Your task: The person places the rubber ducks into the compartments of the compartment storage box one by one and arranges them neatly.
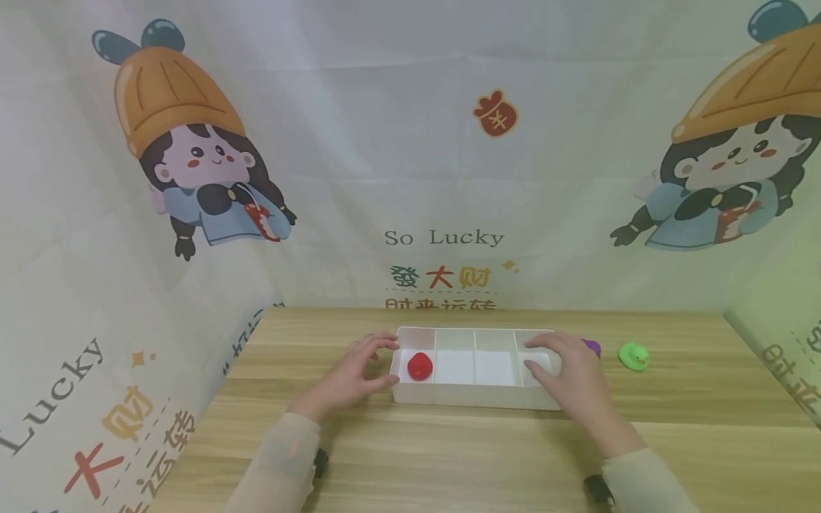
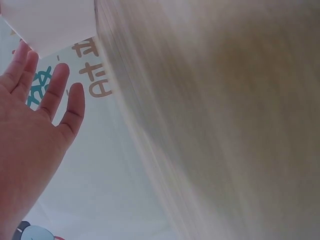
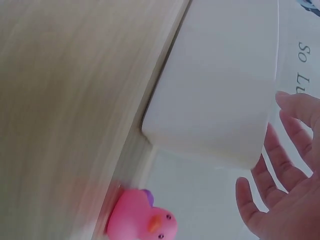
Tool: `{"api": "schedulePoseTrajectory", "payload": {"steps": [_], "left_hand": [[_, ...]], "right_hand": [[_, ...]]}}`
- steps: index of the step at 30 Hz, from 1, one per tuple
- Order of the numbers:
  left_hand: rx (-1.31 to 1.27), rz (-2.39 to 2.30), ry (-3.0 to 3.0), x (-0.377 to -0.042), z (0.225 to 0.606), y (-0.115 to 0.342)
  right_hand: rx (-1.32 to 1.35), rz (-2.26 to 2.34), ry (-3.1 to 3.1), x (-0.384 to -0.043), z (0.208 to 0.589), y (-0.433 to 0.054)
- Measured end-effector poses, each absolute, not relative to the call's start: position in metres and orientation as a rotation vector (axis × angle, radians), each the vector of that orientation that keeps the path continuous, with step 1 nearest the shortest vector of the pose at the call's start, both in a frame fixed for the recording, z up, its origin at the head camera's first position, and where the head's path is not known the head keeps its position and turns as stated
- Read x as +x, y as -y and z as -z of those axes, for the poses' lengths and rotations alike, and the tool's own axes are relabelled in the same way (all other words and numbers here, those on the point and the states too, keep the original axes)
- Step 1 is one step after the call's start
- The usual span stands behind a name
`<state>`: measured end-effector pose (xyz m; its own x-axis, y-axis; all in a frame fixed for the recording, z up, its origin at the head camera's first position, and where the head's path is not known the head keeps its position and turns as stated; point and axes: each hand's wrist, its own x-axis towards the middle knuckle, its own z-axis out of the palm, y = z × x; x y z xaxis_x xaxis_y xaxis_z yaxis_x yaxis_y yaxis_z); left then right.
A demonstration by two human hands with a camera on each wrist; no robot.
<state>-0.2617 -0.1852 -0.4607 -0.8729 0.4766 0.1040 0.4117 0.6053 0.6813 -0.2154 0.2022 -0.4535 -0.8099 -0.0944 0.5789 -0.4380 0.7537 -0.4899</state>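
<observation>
- A white four-compartment organizer box (image 1: pixel 477 396) sits upright on the table in front of the person, its open top facing up and its long axis running left to right, roughly parallel to the table's far edge.
- Three dividers cross it from near wall to far wall; the leftmost compartment holds a red toy (image 1: pixel 420 366) with a peaked top.
- The left hand (image 1: pixel 353 372) is at the box's left end, spread wide, thumb by the near corner and fingers by the far one; fingertips appear to meet the box, without curling round it.
- The right hand (image 1: pixel 574 379) arches over the right end, thumb and fingers well parted, the thumb above the rightmost compartment; whether it touches the rim, I cannot tell.
- Beyond the right hand lie a purple toy (image 1: pixel 593 348), mostly hidden, and a green toy duck (image 1: pixel 634 357), its bill turned right and toward the person.
- A pink toy duck (image 3: pixel 131 220) shows near the box's right end in the right wrist view.
- The table (image 1: pixel 410 456) has a pale wood-grain top, its grain running left to right.
- A pale printed cloth (image 1: pixel 385 142) hangs behind and to both sides, bearing cartoon girls in orange hats, "So Lucky" and Chinese characters.
</observation>
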Motion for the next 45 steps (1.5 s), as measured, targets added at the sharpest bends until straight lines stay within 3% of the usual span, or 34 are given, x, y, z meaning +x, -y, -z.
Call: {"api": "schedulePoseTrajectory", "payload": {"steps": [45], "left_hand": [[0.763, -1.063, -2.757, -0.264, 0.461, 0.185]], "right_hand": [[0.186, -0.816, 2.679, -0.194, 0.449, -0.273]]}}
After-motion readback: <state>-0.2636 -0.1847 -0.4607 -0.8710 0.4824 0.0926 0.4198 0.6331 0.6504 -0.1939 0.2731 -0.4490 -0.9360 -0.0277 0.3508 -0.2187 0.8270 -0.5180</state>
